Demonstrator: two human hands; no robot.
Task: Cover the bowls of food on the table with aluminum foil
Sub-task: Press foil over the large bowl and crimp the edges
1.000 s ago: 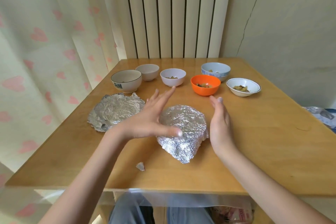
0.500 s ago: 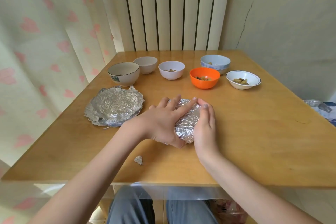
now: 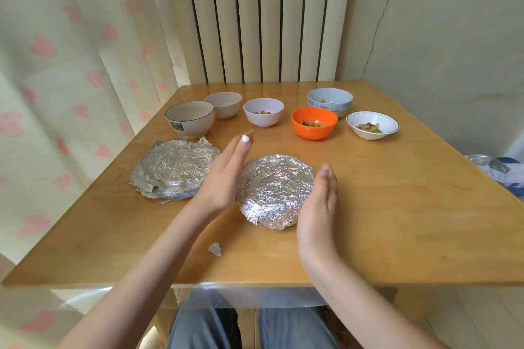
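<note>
A foil-wrapped bowl (image 3: 276, 188) sits at the middle of the wooden table (image 3: 397, 221). My left hand (image 3: 226, 178) stands flat and open against its left side, my right hand (image 3: 319, 207) flat and open against its right side; neither grips it. To the left lies a second foil-covered dish (image 3: 174, 166). Along the back stand uncovered bowls: a dark-rimmed bowl (image 3: 190, 119), a plain beige bowl (image 3: 224, 104), a white bowl (image 3: 263, 112), an orange bowl (image 3: 314, 123), a blue bowl (image 3: 330, 100) and a shallow white bowl (image 3: 372, 125), several showing food.
A small foil scrap (image 3: 215, 249) lies near the table's front edge. A curtain (image 3: 56, 93) hangs on the left, a radiator (image 3: 261, 17) behind the table, a wall on the right. A plastic bag (image 3: 493, 170) lies off the right edge.
Half a second ago both hands pressed down over the foil-wrapped bowl. They have since come off its top and now stand apart at its two sides.
</note>
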